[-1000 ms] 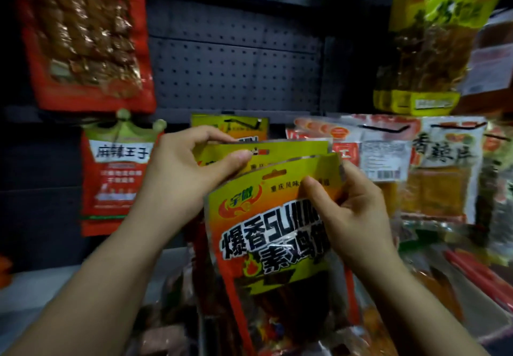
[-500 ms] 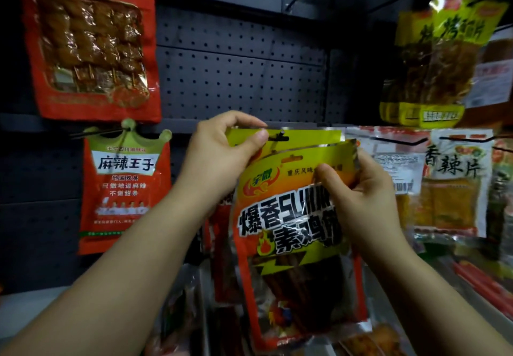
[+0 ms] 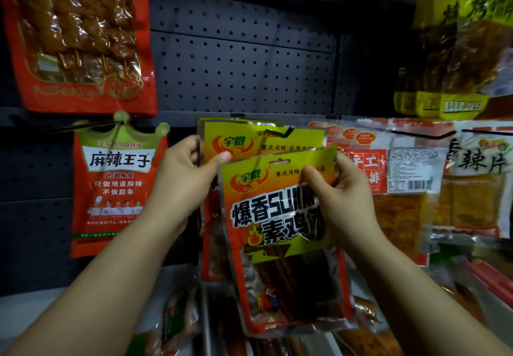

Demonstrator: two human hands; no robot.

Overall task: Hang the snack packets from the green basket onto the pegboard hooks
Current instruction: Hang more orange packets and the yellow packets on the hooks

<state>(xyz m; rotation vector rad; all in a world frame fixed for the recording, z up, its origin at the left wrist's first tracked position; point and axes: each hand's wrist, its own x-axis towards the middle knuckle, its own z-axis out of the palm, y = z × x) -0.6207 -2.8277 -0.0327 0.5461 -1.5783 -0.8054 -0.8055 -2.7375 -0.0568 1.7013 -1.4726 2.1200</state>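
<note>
Front snack packet (image 3: 280,233): yellow-green top with hang slot, orange-red sides, dark sticks behind a clear window, held before the pegboard (image 3: 241,58). Right hand (image 3: 342,197) pinching its upper right corner. Left hand (image 3: 184,181) gripping the hung packets (image 3: 263,140) behind, apparently already on their hook (image 3: 280,132). Lower than half a second ago, slot now below the hook.

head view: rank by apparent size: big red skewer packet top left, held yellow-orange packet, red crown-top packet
1. big red skewer packet, cropped by the frame edge.
2. held yellow-orange packet, nearly as large but nearest the camera, so the top two are unsure.
3. red crown-top packet, smallest.
</note>
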